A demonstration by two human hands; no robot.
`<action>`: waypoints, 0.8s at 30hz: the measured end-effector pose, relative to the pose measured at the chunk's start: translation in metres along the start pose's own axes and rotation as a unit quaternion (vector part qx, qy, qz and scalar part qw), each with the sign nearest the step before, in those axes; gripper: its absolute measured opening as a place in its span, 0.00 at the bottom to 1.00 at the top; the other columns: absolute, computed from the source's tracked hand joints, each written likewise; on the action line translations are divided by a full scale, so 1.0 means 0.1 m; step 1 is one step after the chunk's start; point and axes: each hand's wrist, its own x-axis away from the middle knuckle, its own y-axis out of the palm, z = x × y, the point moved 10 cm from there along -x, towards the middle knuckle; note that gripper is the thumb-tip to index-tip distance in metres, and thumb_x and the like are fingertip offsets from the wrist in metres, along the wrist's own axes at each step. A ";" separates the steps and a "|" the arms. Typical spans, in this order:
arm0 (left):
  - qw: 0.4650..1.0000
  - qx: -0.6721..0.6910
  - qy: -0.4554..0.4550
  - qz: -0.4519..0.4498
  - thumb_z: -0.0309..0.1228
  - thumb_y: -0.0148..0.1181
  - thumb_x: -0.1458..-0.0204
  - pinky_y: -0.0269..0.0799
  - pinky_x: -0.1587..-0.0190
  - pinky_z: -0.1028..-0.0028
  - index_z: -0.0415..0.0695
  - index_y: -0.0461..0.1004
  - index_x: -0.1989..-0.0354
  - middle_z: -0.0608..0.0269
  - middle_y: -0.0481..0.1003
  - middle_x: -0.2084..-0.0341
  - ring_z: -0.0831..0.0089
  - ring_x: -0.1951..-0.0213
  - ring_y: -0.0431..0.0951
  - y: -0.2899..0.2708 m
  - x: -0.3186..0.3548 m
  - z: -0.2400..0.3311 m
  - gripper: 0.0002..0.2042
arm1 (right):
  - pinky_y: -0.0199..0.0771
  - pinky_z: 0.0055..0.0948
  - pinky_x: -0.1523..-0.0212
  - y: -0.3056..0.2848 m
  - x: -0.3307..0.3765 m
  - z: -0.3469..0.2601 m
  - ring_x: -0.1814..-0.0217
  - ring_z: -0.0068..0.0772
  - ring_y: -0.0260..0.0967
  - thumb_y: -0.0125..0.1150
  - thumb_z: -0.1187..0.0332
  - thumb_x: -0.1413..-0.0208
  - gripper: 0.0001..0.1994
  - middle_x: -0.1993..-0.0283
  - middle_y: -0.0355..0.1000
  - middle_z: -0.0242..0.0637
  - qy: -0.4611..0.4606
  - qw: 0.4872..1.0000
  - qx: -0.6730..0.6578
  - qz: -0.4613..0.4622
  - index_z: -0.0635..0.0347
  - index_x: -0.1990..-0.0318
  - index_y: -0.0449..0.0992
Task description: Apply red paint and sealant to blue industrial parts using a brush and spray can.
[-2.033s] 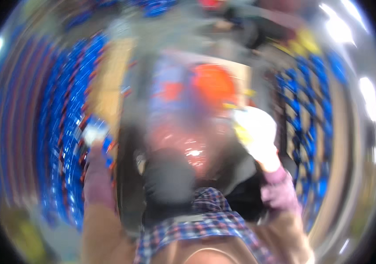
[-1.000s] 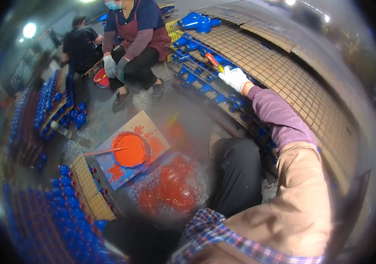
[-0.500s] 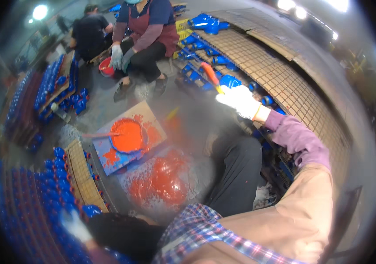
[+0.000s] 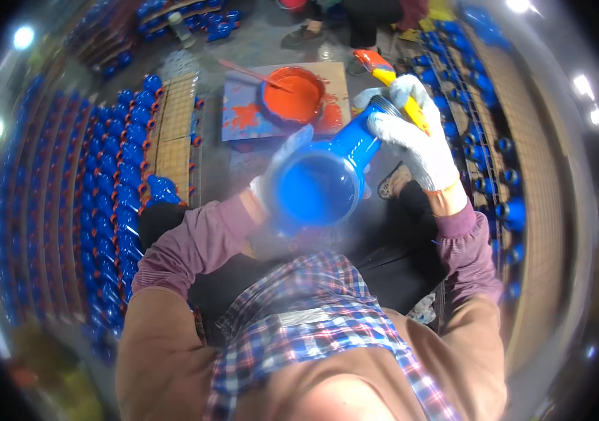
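1. Blue funnel-shaped casting (image 4: 327,179) held up in front of the chest, wide round face toward the camera, narrow threaded end pointing up and away toward the right hand.
2. Left hand (image 4: 282,168), white glove, cups the wide end from the left; fingers curled round the rim, thumb side hidden behind the part.
3. Right hand (image 4: 411,140), white knit glove, fingers wrapped closed over the narrow neck from above; same hand also pinches a yellow-handled brush (image 4: 397,88) with its orange-tipped bristles pointing up-left, away from the body.
4. Both forearms in purple sleeves, elbows bent, coming in from the lower edge; right arm steeper.
5. Beyond the part: orange paint bowl (image 4: 291,95) on a paint-smeared cardboard sheet (image 4: 243,112), a stick resting across the bowl's rim.
6. Left: rows of blue parts (image 4: 113,182) on mesh racks. Right: more blue parts (image 4: 496,161) along a mesh rack.
7. Top edge: another person's legs (image 4: 355,21), well apart.
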 end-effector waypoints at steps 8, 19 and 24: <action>0.948 -0.171 0.233 0.137 0.66 0.40 0.39 0.80 0.54 0.58 0.41 0.66 0.35 0.39 0.74 0.45 0.51 0.52 0.80 -0.26 0.60 0.72 0.40 | 0.66 0.19 0.77 -0.17 -0.24 1.25 0.76 0.20 0.66 0.47 0.43 0.29 0.28 0.51 0.78 0.55 0.129 0.962 -0.199 0.132 0.62 0.41 0.67; 0.896 -0.161 0.317 0.267 0.65 0.43 0.40 0.85 0.61 0.54 0.44 0.65 0.33 0.45 0.76 0.47 0.47 0.57 0.83 -1.04 1.30 1.26 0.38 | 0.60 0.18 0.76 -0.53 -0.34 2.00 0.77 0.15 0.63 0.59 0.58 0.32 0.16 0.72 0.72 0.27 0.135 0.967 0.052 0.211 0.62 0.48 0.78; 0.907 -0.036 0.308 0.285 0.66 0.49 0.44 0.80 0.49 0.49 0.48 0.62 0.32 0.46 0.70 0.39 0.48 0.45 0.77 -1.25 1.50 1.26 0.39 | 0.72 0.22 0.64 -0.39 -0.59 2.13 0.66 0.20 0.73 0.66 0.65 0.37 0.15 0.62 0.79 0.33 0.098 0.958 0.181 0.198 0.66 0.49 0.80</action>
